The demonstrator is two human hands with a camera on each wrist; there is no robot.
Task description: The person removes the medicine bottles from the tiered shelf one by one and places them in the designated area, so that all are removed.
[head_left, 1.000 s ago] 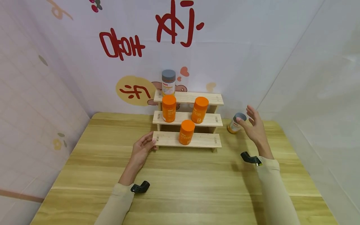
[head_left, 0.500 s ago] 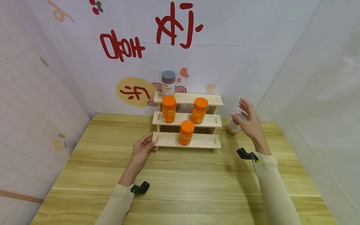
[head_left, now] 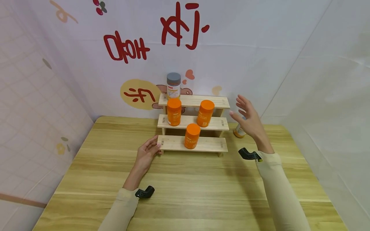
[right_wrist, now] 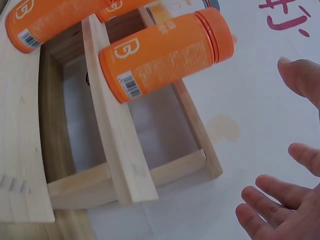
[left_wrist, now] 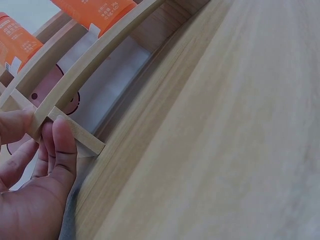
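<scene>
Shelf [head_left: 209, 144]: bare pale wood, matt, fine grain. Table [head_left: 190, 189]: wood-grain top, smooth, soft sheen. Three orange jars [head_left: 191, 138]: smooth plastic by the look, low gloss. Far-left jar [head_left: 173, 88]: matt grey lid [head_left: 173, 77]. Wall sheet [head_left: 245, 48]: cloth-like, matt, creased at right. Sleeves [head_left: 278, 186]: matt cloth. Wrist mounts [head_left: 145, 192]: black, plastic-looking, perforated.

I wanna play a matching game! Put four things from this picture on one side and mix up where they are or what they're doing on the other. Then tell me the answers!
Things:
1. bare left hand
2. bare right hand
3. nearest orange cylindrical jar
4. pale wooden three-tier shelf

Matches:
A. standing on the lowest tier
B. standing on the wood-grain table
C. raised, holding nothing
D. gripping the shelf's left end

Pairs: 1-D, 2-C, 3-A, 4-B
</scene>
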